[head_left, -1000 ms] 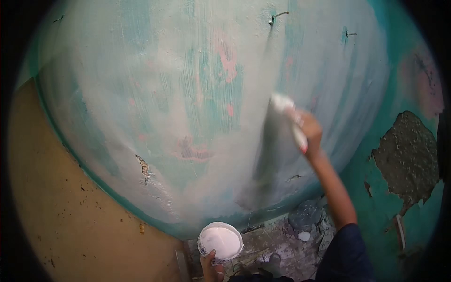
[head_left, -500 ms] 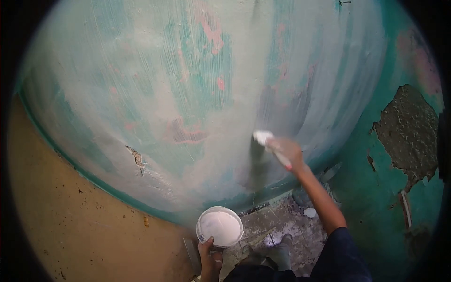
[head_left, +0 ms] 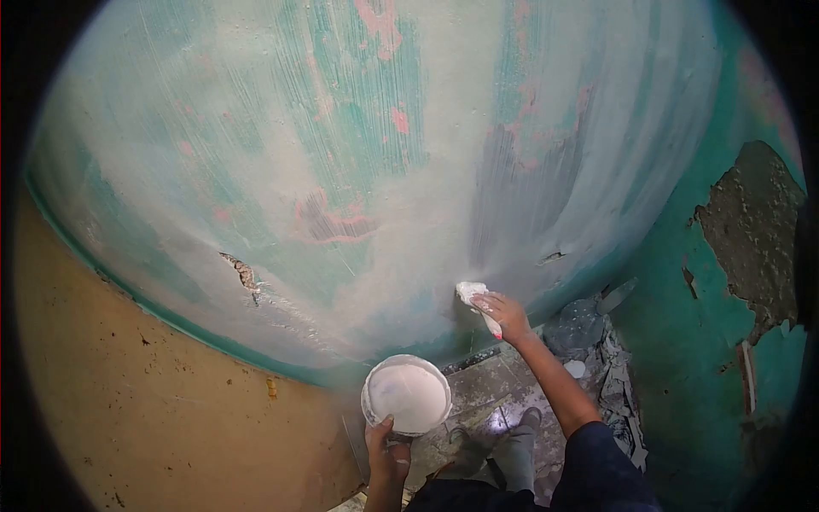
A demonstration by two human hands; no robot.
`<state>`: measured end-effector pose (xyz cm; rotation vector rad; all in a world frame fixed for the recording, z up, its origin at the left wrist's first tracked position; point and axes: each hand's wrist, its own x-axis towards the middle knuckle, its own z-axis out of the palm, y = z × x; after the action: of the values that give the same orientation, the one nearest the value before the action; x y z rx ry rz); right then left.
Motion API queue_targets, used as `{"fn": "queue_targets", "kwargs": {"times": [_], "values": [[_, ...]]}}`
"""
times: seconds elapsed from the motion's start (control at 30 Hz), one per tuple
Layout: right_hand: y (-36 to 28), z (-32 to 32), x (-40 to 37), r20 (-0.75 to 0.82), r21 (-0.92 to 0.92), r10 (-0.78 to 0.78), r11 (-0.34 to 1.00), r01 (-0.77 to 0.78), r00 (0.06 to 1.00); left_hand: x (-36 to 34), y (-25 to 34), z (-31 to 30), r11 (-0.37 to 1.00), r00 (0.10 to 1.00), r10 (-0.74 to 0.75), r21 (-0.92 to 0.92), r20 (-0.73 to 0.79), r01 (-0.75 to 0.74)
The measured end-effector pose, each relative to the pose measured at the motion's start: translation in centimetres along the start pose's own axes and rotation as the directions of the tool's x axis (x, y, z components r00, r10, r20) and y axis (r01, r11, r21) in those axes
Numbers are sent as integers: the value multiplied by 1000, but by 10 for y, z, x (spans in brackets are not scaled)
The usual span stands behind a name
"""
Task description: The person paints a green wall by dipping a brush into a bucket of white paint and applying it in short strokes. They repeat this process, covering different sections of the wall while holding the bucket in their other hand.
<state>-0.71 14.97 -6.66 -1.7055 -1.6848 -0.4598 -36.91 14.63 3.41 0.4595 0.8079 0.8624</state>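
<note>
My right hand [head_left: 505,316] is closed round a paintbrush [head_left: 472,293]. The brush head is coated white and lies right at the lower part of the wall [head_left: 409,222]; the red end of its handle shows below my fingers. My left hand [head_left: 388,450] grips a round bucket [head_left: 368,408] by its near side, thumb over the rim and the other fingers mostly hidden underneath. White paint [head_left: 414,397] is inside the bucket. The wall is green with streaky whitish coats and pink patches, and a greyer patch [head_left: 525,188] sits above the brush.
A chipped hole [head_left: 241,273] breaks the wall on the left. To the right, a green side wall [head_left: 674,341] has a large bare plaster patch [head_left: 755,230]. Debris [head_left: 618,392] lies along the floor there. A tan surface [head_left: 171,410] fills the lower left.
My right hand has moved down the wall with the paintbrush. The view has shifted a little, and the bucket in my left hand sits slightly higher and further right in it.
</note>
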Motion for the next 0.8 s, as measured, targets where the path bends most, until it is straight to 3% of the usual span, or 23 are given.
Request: {"fn": "queue_targets", "kwargs": {"times": [0.13, 0.2, 0.23, 0.3, 0.33, 0.5, 0.57, 0.63, 0.7, 0.8], "values": [[-26, -5, -5, 11, 127, 139, 982, -139, 990, 2, 7, 20, 997, 997, 54, 59, 61, -57], [-58, -22, 0, -102, 354, 384, 876, -327, 918, 3, 10, 26, 998, 995, 57, 24, 85, -59], [-74, -33, 2, -83, 355, 378, 876, -327, 922, 3, 12, 28, 998, 991, 61, -2, 116, -61], [-108, -61, 11, -64, 683, 682, 562, -466, 729, 3, 15, 34, 996, 986, 86, -17, 144, -84], [-129, -82, 20, -94, 699, 740, 526, -485, 666, 6, 13, 36, 995, 982, 103, -24, 161, -100], [-180, -130, 28, -103, 752, 803, 449, -482, 587, -1, 4, 46, 990, 969, 131, 30, 210, -140], [-189, -139, 32, -69, 612, 689, 600, -515, 721, -5, 1, 51, 983, 962, 161, 45, 220, -175], [-197, -140, 35, -90, 569, 671, 641, -515, 736, -11, 0, 57, 983, 956, 161, 42, 246, -176], [-198, -135, 31, 30, 437, 669, 660, -612, 743, -15, -1, 62, 982, 947, 166, 39, 275, -183], [-198, -130, 23, 10, 491, 680, 636, -596, 733, -19, -3, 65, 983, 937, 182, -49, 297, -175]]}}
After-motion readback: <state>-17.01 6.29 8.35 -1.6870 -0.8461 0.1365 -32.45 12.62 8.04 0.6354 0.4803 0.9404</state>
